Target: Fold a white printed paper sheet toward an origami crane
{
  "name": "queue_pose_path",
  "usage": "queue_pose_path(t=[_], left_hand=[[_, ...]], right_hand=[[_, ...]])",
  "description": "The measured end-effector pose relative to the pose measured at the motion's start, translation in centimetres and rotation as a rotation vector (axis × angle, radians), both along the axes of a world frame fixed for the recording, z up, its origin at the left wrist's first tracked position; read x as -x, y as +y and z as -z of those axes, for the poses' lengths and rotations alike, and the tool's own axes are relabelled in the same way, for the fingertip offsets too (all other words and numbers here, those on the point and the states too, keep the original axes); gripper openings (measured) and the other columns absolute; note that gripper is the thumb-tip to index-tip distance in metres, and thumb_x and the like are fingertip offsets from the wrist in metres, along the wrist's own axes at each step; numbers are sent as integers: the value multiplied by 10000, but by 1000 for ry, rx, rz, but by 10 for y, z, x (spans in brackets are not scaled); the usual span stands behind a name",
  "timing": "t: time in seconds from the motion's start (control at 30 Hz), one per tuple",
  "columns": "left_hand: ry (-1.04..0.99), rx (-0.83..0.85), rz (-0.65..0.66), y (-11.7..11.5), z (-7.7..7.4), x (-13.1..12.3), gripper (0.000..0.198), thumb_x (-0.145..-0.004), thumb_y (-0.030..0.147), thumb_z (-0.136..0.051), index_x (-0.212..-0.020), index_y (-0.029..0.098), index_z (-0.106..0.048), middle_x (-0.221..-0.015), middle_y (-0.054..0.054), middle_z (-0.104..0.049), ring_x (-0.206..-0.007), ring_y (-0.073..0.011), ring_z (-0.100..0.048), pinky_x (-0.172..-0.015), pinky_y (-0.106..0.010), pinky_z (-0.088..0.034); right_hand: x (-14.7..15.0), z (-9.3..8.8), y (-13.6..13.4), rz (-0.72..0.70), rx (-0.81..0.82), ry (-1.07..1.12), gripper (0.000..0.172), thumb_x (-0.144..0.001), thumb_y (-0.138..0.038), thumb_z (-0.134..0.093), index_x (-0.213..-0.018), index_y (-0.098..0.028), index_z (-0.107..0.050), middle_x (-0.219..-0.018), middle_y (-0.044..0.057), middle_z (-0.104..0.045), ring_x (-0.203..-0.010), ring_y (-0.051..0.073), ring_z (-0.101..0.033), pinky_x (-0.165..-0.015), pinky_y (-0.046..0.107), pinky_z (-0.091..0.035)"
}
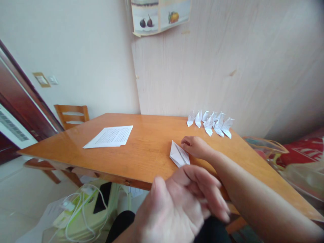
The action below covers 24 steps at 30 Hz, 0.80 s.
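Observation:
A folded white paper piece point(179, 155) lies on the wooden table point(146, 145) near its front edge. Just right of it my right hand point(196, 146) rests on the table, fingers curled beside the paper; whether anything is inside them is hidden. Closer to the camera, my left hand point(179, 199) is held up in front of the table edge, palm showing, thumb apart and fingers loosely bent, holding nothing. It overlaps the paper's lower tip in view. Several folded paper birds point(209, 125) stand grouped at the back right of the table.
Printed sheets point(110, 136) lie stacked on the table's left part. A wooden chair point(72, 114) is behind the left end. Below, a pale green stool point(101, 216) bears white cables and a dark phone. Bags point(301, 152) are at the right.

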<state>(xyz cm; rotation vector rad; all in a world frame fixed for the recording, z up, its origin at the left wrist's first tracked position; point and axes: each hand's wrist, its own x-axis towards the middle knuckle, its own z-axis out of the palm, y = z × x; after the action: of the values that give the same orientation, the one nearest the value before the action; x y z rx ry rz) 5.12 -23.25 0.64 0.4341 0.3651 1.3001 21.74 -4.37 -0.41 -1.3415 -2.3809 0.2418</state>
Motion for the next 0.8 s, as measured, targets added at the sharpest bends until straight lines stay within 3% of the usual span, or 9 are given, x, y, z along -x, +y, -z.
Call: queue_pose_path(t=[0.07, 0.13, 0.2, 0.37, 0.63, 0.8], left_hand=[[-8, -72, -32, 5, -27, 2, 515, -808, 628, -626, -998, 155, -695, -959, -127, -637, -899, -264, -626, -841, -424, -537], [-33, -6, -148, 10, -37, 7, 441, -885, 555, -562, -1010, 149, -683, -1003, -121, -630, -931, -236, -615, -845, -386, -536], [-47, 97, -237, 17, -32, 15, 384, -908, 490, -562, -1013, 137, -671, -1016, -118, -623, -941, -220, -611, -840, -365, -538], [-74, 174, -315, 34, -9, 29, 295, -916, 403, -581, -998, 129, -652, -996, -101, -616, -908, -195, -612, -814, -339, -547], [-87, 186, -353, 35, -8, 34, 168, -923, 323, -586, -898, 159, -615, -845, -50, -572, -752, -150, -569, -721, -317, -535], [-107, 119, -323, 34, -9, 37, 197, -902, 339, -627, -816, 169, -577, -749, -3, -507, -649, -117, -501, -653, -285, -497]], right_hand=[[0, 0, 0, -9, -12, 11, 188, -898, -251, -492, -913, -196, -671, -876, 55, -721, -760, 171, -625, -636, 249, -378], [0, 0, -1, -19, -4, 16, 191, -899, -248, -488, -911, -194, -671, -873, 52, -719, -756, 167, -622, -641, 246, -380], [0, 0, -1, -21, 7, 16, 189, -898, -251, -495, -919, -192, -674, -875, 51, -718, -763, 167, -622, -654, 245, -382], [1, 0, 0, 1, 26, 4, 185, -898, -260, -503, -928, -192, -673, -882, 55, -718, -787, 174, -630, -667, 246, -384], [0, 1, 1, -13, 18, 1, 185, -901, -264, -498, -922, -198, -669, -885, 52, -715, -798, 177, -630, -678, 249, -384], [0, 1, 1, -20, 11, -19, 179, -900, -259, -493, -886, -196, -660, -885, 54, -710, -781, 173, -626, -664, 252, -370]])
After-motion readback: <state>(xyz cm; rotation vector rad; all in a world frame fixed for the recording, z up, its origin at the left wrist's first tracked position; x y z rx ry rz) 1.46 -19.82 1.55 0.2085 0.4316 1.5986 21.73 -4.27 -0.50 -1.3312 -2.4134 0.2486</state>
